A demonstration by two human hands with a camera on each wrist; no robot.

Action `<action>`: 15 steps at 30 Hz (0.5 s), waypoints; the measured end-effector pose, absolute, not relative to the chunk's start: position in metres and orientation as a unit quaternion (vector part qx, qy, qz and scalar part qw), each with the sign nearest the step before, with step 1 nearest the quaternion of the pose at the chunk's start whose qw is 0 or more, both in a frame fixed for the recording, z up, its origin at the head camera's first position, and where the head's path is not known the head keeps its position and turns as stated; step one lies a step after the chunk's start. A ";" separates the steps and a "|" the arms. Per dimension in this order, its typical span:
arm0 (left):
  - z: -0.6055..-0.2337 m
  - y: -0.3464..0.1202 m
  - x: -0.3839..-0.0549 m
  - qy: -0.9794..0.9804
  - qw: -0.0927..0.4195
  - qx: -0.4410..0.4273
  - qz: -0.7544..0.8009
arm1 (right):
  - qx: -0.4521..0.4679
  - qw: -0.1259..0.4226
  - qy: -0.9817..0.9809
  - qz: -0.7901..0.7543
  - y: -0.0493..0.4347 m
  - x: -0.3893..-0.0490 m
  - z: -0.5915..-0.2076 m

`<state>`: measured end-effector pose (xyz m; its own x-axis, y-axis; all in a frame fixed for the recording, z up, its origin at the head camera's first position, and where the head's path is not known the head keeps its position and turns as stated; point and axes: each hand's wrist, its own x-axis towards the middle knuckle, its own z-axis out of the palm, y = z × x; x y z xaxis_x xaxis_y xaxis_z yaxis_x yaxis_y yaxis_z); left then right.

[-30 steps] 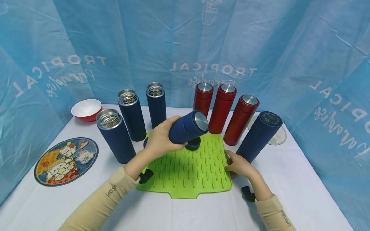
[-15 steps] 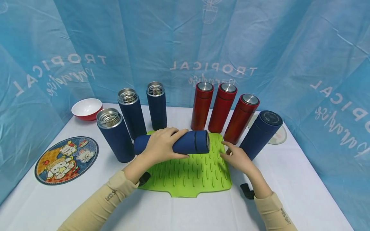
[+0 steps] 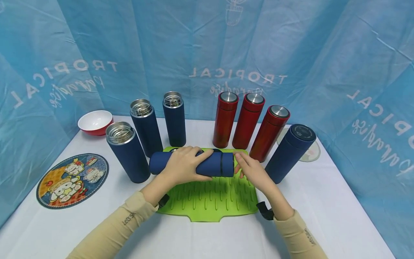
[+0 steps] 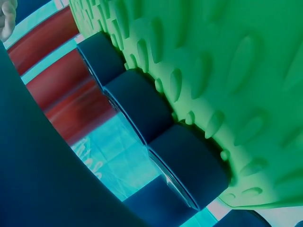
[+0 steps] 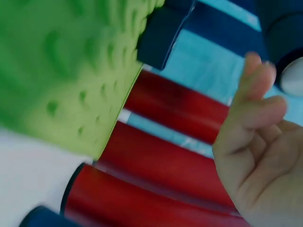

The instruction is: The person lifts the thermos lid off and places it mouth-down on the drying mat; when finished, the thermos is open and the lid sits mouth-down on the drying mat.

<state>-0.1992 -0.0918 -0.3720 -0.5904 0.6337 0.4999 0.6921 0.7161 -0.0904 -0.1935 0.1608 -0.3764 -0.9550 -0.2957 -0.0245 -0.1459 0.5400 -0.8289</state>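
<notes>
My left hand [image 3: 181, 167] grips a blue thermos bottle [image 3: 208, 165] round its middle, over a green ridged mat [image 3: 207, 203]. The bottle lies level, its blue lid [image 3: 228, 164] to the right. My right hand [image 3: 253, 171] is at the lid end, fingers loosely bent; in the right wrist view a small gap separates its fingertips from the silver lid top [image 5: 293, 78]. Three dark blue lids [image 4: 187, 161] sit on the mat in a row in the left wrist view; in the head view the bottle mostly hides them.
Several blue bottles without lids, one here [image 3: 127, 154], stand at left. Three red bottles [image 3: 247, 126] and an upside-down blue bottle [image 3: 288, 154] stand at right. A red-white bowl [image 3: 96, 121] and a round cartoon mat [image 3: 72, 181] lie far left.
My left hand has turned the blue bottle from tilted to level and lowered it a little. My right hand has moved from the mat's right edge leftward and up to the lid end.
</notes>
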 end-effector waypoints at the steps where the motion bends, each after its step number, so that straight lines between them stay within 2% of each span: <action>1: -0.373 -0.091 -0.199 -0.889 0.259 -0.373 -0.054 | -0.127 0.100 0.865 -0.474 0.159 -0.193 -0.376; 11: -0.371 -0.090 -0.199 -0.892 0.256 -0.372 -0.019 | -0.137 0.193 0.768 -0.595 0.155 -0.196 -0.381; 15: -0.369 -0.090 -0.199 -0.885 0.268 -0.381 -0.008 | -0.153 0.199 0.736 -0.629 0.155 -0.197 -0.385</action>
<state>-0.1987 -0.0900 -0.3694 -0.5661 0.6700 0.4802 0.6789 0.7094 -0.1893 -0.1966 0.1551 -0.3854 -0.8739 -0.4755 -0.1005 0.0255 0.1617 -0.9865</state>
